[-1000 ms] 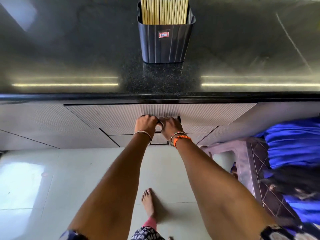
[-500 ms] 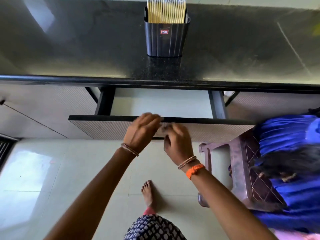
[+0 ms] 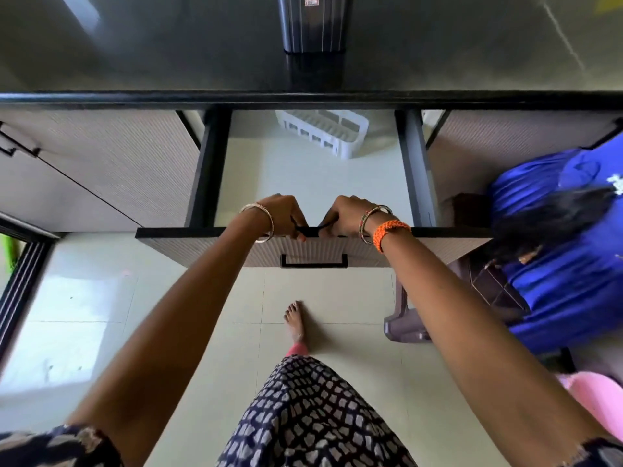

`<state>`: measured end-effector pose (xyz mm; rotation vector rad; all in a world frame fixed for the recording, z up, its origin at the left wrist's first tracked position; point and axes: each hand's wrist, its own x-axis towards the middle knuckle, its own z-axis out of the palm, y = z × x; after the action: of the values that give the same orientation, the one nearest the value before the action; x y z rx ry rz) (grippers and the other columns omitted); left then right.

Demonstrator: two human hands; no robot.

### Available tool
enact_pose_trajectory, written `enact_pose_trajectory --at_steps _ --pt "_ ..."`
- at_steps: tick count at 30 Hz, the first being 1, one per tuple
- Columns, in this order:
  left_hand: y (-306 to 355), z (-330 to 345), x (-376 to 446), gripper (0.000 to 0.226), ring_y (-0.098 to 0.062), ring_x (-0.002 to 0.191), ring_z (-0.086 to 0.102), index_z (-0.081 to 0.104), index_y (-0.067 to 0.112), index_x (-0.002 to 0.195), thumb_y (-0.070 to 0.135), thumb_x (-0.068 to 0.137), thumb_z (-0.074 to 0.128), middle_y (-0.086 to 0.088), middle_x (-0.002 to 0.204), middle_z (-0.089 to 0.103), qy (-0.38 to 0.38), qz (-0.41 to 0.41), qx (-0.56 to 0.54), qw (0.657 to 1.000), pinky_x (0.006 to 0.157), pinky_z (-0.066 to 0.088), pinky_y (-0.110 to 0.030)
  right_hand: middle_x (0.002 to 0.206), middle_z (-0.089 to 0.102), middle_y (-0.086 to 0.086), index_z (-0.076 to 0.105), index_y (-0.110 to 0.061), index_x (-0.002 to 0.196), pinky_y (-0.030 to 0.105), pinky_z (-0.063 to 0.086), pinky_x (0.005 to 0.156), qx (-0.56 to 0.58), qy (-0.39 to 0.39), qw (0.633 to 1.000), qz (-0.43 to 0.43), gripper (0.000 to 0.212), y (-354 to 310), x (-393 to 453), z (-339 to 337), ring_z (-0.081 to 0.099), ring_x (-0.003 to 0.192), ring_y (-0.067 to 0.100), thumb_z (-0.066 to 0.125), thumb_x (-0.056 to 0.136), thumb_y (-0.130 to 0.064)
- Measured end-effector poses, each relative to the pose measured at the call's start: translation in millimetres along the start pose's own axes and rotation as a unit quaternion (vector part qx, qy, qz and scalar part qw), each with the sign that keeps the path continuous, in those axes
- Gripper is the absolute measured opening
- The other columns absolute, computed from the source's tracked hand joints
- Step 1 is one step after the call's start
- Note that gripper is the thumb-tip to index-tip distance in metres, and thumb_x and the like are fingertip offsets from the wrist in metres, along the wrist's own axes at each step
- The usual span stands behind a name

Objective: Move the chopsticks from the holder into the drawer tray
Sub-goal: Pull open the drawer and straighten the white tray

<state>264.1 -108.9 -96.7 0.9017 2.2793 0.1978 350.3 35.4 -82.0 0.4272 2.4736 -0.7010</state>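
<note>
At front lip of pulled-out ribbed beige drawer [image 3: 188, 246]: my left hand [image 3: 281, 217], right hand [image 3: 344, 215] both curled over it. Dark ribbed holder [image 3: 315, 32] straight ahead on countertop; chopsticks probably inside, cropped. White slotted plastic tray [image 3: 323, 129] between, skewed.

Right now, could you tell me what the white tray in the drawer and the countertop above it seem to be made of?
The white tray looks like moulded plastic, matte, with slotted openings along its wall. The countertop looks like polished dark stone, perhaps granite: it mirrors window light and the dark holder standing on it. Neither can be confirmed from a picture.
</note>
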Motion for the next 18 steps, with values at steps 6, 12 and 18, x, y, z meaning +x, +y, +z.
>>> enact_pose_trajectory --at_steps 6,12,18 --pt "3.9 43.8 -60.7 0.032 -0.019 0.087 0.067 0.072 0.035 0.096 0.037 0.064 0.078 -0.001 0.093 0.076 -0.024 0.029 0.000 0.999 0.072 0.048 -0.027 0.118 0.069 -0.002 0.074 -0.023 0.107 0.026 0.048 0.086 0.005 -0.091 0.996 0.025 0.036 -5.7 -36.4 39.5 0.060 0.104 0.017 0.079 0.072 -0.028" --pt "2.5 73.0 -95.6 0.034 -0.013 0.085 0.067 0.072 0.037 0.095 0.040 0.062 0.078 0.006 0.092 0.076 -0.050 0.037 -0.015 0.998 0.064 0.046 -0.022 0.109 0.070 0.000 0.073 -0.021 0.108 0.021 0.050 0.059 -0.023 -0.170 0.985 0.020 0.035 -10.8 -60.6 66.5 0.064 0.093 0.019 0.079 0.074 -0.026" --pt "4.1 63.4 -84.4 0.027 -0.011 0.074 0.063 0.074 0.030 0.089 0.035 0.062 0.079 0.007 0.080 0.073 -0.055 0.021 -0.053 0.997 0.070 0.048 -0.024 0.118 0.069 0.001 0.073 -0.021 0.109 0.030 0.049 0.091 -0.035 -0.110 0.993 0.001 0.036 -4.7 -65.8 62.7 0.061 0.108 0.020 0.075 0.076 -0.036"
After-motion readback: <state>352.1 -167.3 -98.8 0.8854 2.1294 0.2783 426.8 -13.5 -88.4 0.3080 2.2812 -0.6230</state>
